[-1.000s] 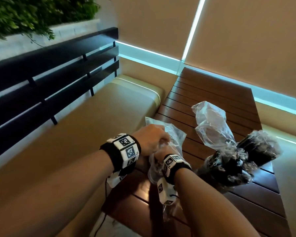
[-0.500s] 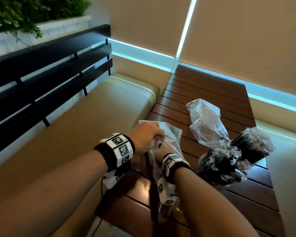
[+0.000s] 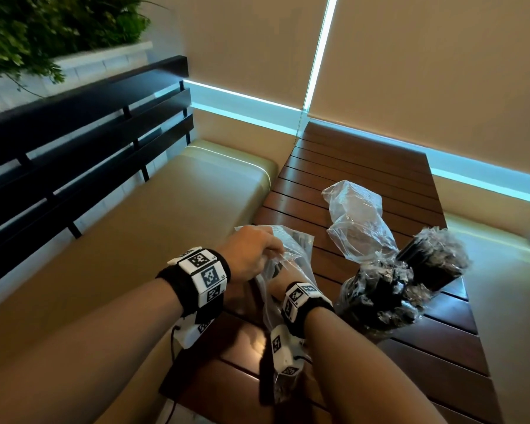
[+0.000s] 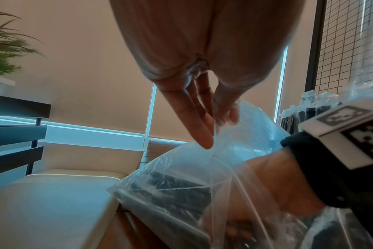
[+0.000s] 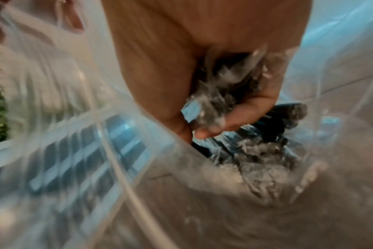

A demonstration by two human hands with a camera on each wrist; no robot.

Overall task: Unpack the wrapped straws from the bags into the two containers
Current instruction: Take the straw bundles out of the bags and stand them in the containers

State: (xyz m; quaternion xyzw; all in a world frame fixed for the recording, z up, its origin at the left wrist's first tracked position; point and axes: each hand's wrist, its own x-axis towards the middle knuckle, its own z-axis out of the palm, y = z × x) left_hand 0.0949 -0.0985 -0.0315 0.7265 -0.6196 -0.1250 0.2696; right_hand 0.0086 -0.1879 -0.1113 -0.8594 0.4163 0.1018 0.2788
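1. Two hands worked one clear bag point(image 3: 291, 255) at the near left of our slatted table point(image 3: 364, 166); its long axis ran near to far, mouth far.
2. Compared with a second earlier, we saw hardly any change.
3. Our left hand point(image 3: 251, 255) pinched the bag's rim point(image 4: 226, 118).
4. Our right hand point(image 5: 202, 75), inside the bag, curled around wrapped straws point(image 5: 228, 94); more straws point(image 5: 256, 151) lay beyond its fingertips.

Clear plastic bag point(image 3: 300, 255) holds black straws point(image 5: 256, 134); brown slatted table point(image 3: 364, 166); beige bench point(image 3: 166, 215).
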